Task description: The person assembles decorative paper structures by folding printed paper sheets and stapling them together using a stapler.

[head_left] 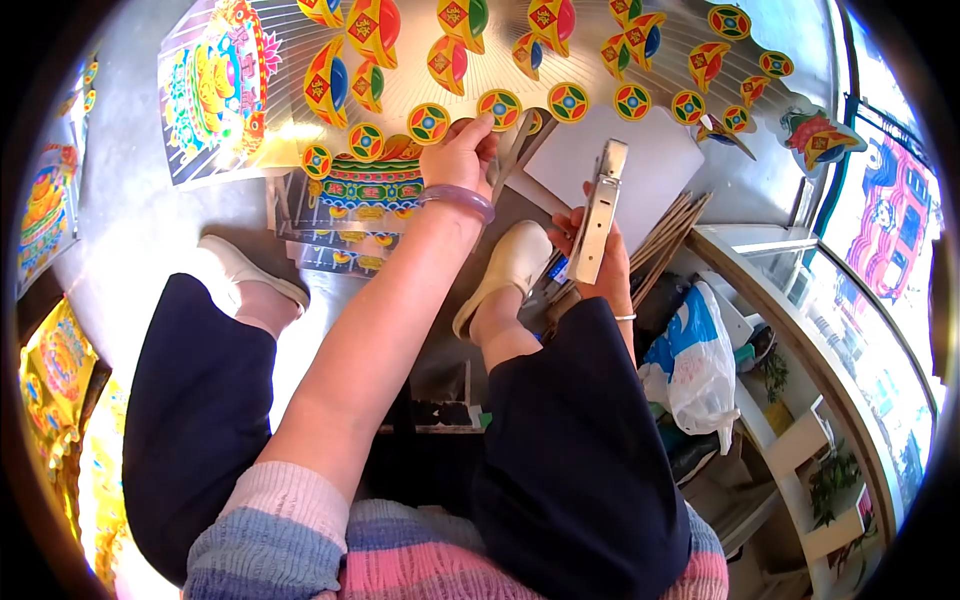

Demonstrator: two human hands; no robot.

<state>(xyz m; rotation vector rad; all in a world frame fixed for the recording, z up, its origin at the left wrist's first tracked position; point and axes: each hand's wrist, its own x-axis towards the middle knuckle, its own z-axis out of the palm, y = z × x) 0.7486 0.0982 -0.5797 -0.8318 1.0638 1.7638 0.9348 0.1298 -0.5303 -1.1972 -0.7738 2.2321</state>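
One shiny sheet [580, 78]: lower edge pinched in the left hand's [461, 160] fingers; a light, flat grip should limit creasing.
White card [625, 155]: between the hands, partly beneath the sheet; best kept separate from the held edge.
Printed stack [350, 198]: below that edge; lifting the sheet slightly would avoid catching these layers.
Plastic bag [703, 365]: beside the right knee.
Wooden sticks [670, 230]: near the right hand [612, 262], a possible snag.
Stapler-like tool [598, 220]: roughly upright in the right fingers, apart from the sheet.
Coin-shaped disc [499, 110]: at the left fingertips; steady it without bending its rim.
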